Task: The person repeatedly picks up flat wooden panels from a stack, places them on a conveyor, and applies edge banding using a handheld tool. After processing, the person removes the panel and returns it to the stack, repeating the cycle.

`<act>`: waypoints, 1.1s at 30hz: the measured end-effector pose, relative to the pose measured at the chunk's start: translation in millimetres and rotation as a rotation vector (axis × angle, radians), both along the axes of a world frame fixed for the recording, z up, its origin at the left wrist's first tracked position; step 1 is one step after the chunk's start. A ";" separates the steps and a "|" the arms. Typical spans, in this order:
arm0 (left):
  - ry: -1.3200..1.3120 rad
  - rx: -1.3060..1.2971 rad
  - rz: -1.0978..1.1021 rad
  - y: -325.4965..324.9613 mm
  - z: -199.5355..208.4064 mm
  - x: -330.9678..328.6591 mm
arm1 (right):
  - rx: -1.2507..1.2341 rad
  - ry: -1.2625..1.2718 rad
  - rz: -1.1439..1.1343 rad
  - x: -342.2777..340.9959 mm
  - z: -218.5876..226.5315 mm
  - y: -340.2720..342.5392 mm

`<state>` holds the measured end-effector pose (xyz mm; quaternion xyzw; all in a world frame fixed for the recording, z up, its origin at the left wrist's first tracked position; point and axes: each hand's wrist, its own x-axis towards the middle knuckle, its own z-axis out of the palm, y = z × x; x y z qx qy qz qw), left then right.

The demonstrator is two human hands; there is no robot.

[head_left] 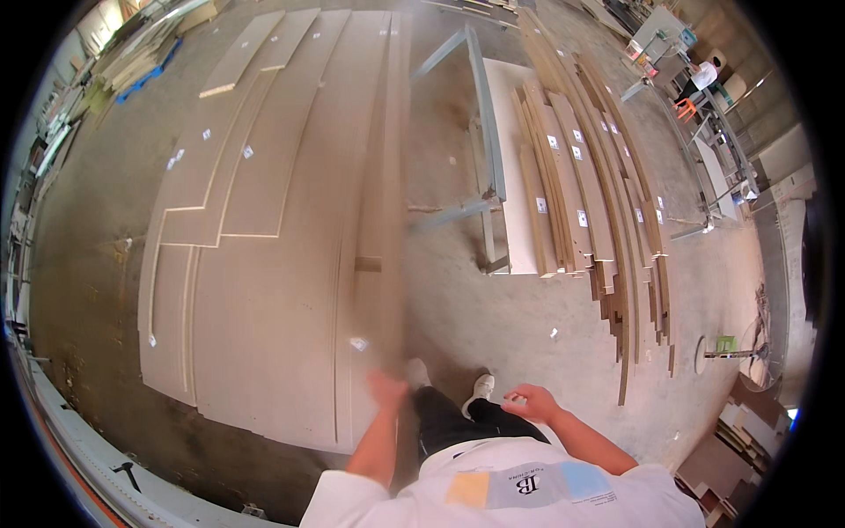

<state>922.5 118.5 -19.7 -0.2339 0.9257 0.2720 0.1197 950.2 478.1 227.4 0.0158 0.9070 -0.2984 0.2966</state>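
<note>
My left hand [385, 389] is smeared by motion at the near right edge of a broad stack of flat brown boards [264, 326]. Just beyond it a long, narrow board [392, 202], also blurred, runs away from me along the stack's right side. Whether my fingers grip that board cannot be made out. A small white label [358, 344] lies on the board surface close to this hand. My right hand [532, 403] hangs over the floor beside my right leg, fingers loosely bent and apart, with nothing visible in it.
To the right, a grey metal frame [488, 132] stands before a pile of long, narrow labelled strips [607, 194]. A standing fan [755, 354] is at the far right. Another person [701, 77] works at the back right. A blue pallet [150, 72] holds boards at the far left.
</note>
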 end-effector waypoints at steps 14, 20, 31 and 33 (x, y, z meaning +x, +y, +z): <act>-0.373 1.289 -0.414 83.4 422.4 -87.4 | -0.724 -0.138 -0.383 -76.1 224.3 -57.8; -0.235 1.831 -0.194 156.2 430.1 -181.3 | -0.597 -0.086 -0.400 -2.1 352.1 38.0; -0.125 1.826 -0.206 249.6 396.9 -307.8 | 0.381 -0.187 -0.408 148.3 499.6 64.8; -0.253 1.883 -0.225 266.0 398.1 -290.9 | 0.468 -0.137 -0.512 176.1 472.4 71.0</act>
